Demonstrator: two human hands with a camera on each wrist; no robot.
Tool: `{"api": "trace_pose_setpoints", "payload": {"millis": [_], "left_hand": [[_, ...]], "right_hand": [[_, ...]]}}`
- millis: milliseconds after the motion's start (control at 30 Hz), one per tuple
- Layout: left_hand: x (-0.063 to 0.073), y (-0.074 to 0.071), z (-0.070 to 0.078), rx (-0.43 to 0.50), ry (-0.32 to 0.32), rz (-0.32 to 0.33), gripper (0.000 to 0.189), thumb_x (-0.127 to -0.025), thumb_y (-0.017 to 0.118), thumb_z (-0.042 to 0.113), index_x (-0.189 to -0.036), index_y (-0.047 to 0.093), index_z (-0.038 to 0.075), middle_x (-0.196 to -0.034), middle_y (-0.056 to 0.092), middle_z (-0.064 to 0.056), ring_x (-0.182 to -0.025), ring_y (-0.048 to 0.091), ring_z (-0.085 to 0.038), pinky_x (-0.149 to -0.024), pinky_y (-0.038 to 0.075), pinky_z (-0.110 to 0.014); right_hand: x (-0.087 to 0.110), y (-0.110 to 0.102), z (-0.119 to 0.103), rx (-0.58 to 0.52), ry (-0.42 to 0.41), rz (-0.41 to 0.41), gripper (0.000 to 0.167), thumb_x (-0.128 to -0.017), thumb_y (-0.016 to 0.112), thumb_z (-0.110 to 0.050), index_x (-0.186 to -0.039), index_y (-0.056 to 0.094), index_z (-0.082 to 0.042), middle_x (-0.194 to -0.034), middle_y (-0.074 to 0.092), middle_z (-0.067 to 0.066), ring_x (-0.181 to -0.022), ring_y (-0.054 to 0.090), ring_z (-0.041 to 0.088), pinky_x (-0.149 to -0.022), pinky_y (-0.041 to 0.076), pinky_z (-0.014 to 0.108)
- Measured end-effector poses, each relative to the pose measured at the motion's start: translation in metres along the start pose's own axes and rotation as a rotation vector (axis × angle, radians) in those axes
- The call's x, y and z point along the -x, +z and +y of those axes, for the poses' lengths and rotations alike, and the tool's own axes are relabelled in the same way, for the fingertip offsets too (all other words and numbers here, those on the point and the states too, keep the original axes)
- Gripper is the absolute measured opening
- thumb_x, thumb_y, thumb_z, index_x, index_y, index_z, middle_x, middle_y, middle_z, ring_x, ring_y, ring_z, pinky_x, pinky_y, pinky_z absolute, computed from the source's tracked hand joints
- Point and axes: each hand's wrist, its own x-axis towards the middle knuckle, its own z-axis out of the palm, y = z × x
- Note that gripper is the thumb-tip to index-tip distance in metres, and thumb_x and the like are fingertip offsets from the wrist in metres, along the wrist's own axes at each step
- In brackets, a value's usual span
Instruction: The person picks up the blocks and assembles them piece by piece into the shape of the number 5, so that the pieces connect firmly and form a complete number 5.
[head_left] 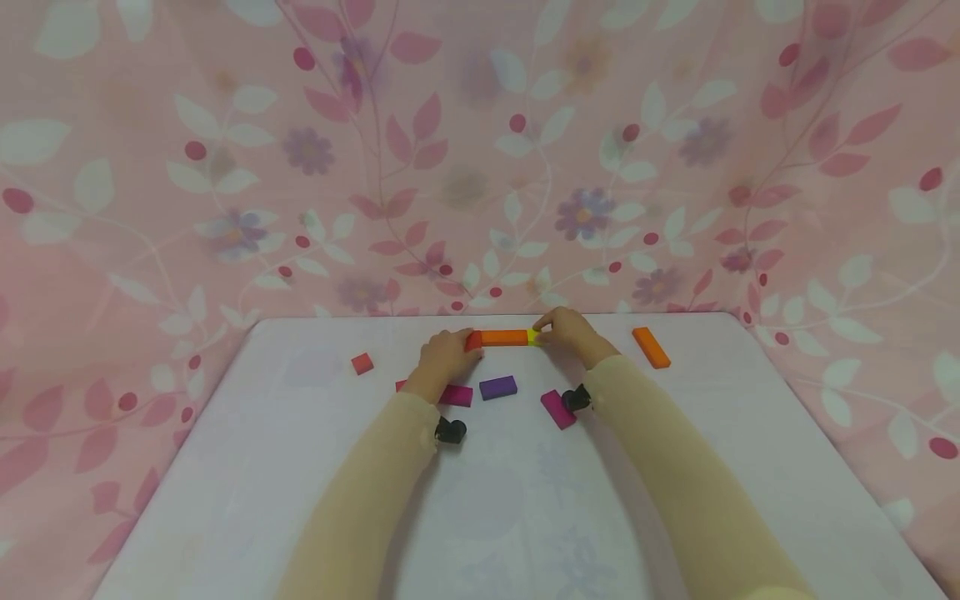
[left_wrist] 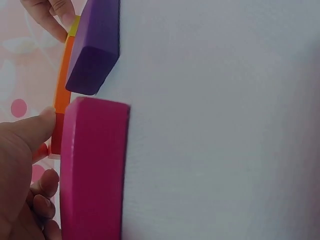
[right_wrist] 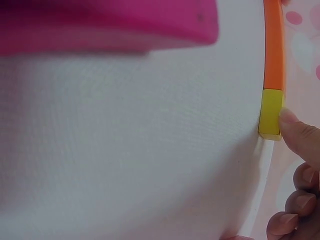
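Near the far edge of the white table, a red block (head_left: 473,342), an orange bar (head_left: 504,337) and a yellow block (head_left: 533,337) form one straight row, end to end. My left hand (head_left: 444,358) pinches the red block at the row's left end, its thumb (left_wrist: 42,127) lying along the side. At the other end, my right hand (head_left: 572,332) holds the yellow block between thumb and forefinger; the right wrist view shows the thumb (right_wrist: 297,130) against it, with the other fingers curled beside it. The orange bar between them is untouched.
Nearer me lie a magenta block (head_left: 457,397), partly hidden by my left wrist, a purple block (head_left: 498,388) and another magenta block (head_left: 553,408) by my right wrist. A small red block (head_left: 362,363) sits left, an orange bar (head_left: 651,347) right. Floral cloth (head_left: 480,167) rises behind the table.
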Motion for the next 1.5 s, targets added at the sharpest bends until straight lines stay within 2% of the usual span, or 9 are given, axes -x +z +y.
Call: {"api": "trace_pose_setpoints", "payload": {"millis": [233, 367, 467, 567, 700, 867, 1000, 1267, 1500], "left_hand": [[0.000, 0.000, -0.002, 0.019, 0.011, 0.022, 0.060, -0.099, 0.058, 0.048, -0.152, 0.045, 0.024, -0.126, 0.060, -0.016, -0.112, 0.055, -0.034, -0.095, 0.045, -0.049], [0.003, -0.004, -0.004, 0.048, 0.016, 0.025, 0.059, -0.099, 0.057, 0.048, -0.152, 0.045, 0.025, -0.130, 0.057, -0.018, -0.117, 0.053, -0.036, -0.099, 0.043, -0.051], [0.007, -0.006, -0.006, 0.075, 0.009, 0.021, 0.059, -0.098, 0.058, 0.047, -0.152, 0.045, 0.025, -0.131, 0.055, -0.018, -0.119, 0.051, -0.036, -0.101, 0.042, -0.052], [0.011, -0.007, -0.008, 0.091, 0.014, 0.031, 0.059, -0.098, 0.059, 0.047, -0.151, 0.046, 0.025, -0.121, 0.057, -0.014, -0.111, 0.053, -0.031, -0.097, 0.044, -0.048], [0.019, -0.008, -0.009, 0.071, 0.076, 0.076, 0.056, -0.098, 0.061, 0.045, -0.147, 0.052, 0.021, -0.104, 0.057, -0.010, -0.095, 0.054, -0.026, -0.086, 0.048, -0.042], [0.030, -0.011, -0.009, 0.034, 0.143, 0.126, 0.053, -0.097, 0.063, 0.044, -0.143, 0.057, 0.019, -0.098, 0.058, -0.008, -0.089, 0.055, -0.024, -0.081, 0.048, -0.040], [0.041, -0.014, -0.011, 0.051, 0.138, 0.135, 0.053, -0.096, 0.065, 0.044, -0.143, 0.058, 0.020, -0.100, 0.058, -0.007, -0.092, 0.055, -0.023, -0.082, 0.049, -0.040], [0.061, -0.017, -0.023, 0.031, 0.156, 0.154, 0.046, -0.096, 0.066, 0.040, -0.135, 0.064, 0.017, -0.098, 0.060, -0.008, -0.090, 0.056, -0.023, -0.084, 0.047, -0.041], [0.076, -0.016, -0.030, 0.013, 0.069, 0.147, 0.049, -0.094, 0.068, 0.043, -0.135, 0.064, 0.016, -0.107, 0.062, -0.009, -0.102, 0.058, -0.026, -0.092, 0.048, -0.048]], "right_hand": [[0.002, 0.000, 0.001, 0.023, -0.008, 0.039, 0.036, -0.094, 0.071, -0.022, -0.128, 0.069, -0.011, -0.136, 0.060, 0.016, -0.124, 0.054, 0.035, -0.109, 0.039, 0.047], [0.008, -0.004, 0.002, 0.024, -0.012, 0.069, 0.037, -0.094, 0.071, -0.023, -0.129, 0.069, -0.009, -0.137, 0.060, 0.015, -0.126, 0.054, 0.034, -0.109, 0.039, 0.047], [0.016, -0.008, 0.001, 0.020, -0.009, 0.073, 0.037, -0.095, 0.070, -0.026, -0.129, 0.068, -0.009, -0.137, 0.060, 0.015, -0.119, 0.056, 0.032, -0.104, 0.043, 0.046], [0.025, -0.012, -0.001, 0.021, -0.008, 0.078, 0.039, -0.096, 0.068, -0.029, -0.129, 0.068, -0.008, -0.137, 0.059, 0.016, -0.108, 0.058, 0.031, -0.096, 0.047, 0.045], [0.038, -0.017, 0.000, 0.029, 0.003, 0.088, 0.040, -0.096, 0.068, -0.032, -0.128, 0.068, -0.007, -0.138, 0.058, 0.016, -0.102, 0.056, 0.031, -0.094, 0.048, 0.045], [0.053, -0.025, 0.008, 0.029, 0.026, 0.107, 0.041, -0.096, 0.068, -0.034, -0.128, 0.068, -0.008, -0.123, 0.063, 0.017, -0.099, 0.057, 0.032, -0.092, 0.047, 0.047], [0.064, -0.032, 0.019, 0.007, 0.020, 0.150, 0.042, -0.095, 0.068, -0.034, -0.127, 0.068, -0.008, -0.110, 0.064, 0.015, -0.094, 0.057, 0.031, -0.085, 0.048, 0.045], [0.095, -0.044, 0.043, 0.022, -0.001, 0.229, 0.043, -0.096, 0.067, -0.035, -0.128, 0.067, -0.007, -0.109, 0.062, 0.019, -0.097, 0.056, 0.035, -0.082, 0.047, 0.050], [0.113, -0.052, 0.069, 0.033, -0.003, 0.304, 0.042, -0.096, 0.067, -0.031, -0.127, 0.067, -0.003, -0.106, 0.063, 0.021, -0.095, 0.055, 0.036, -0.085, 0.045, 0.053]]}}
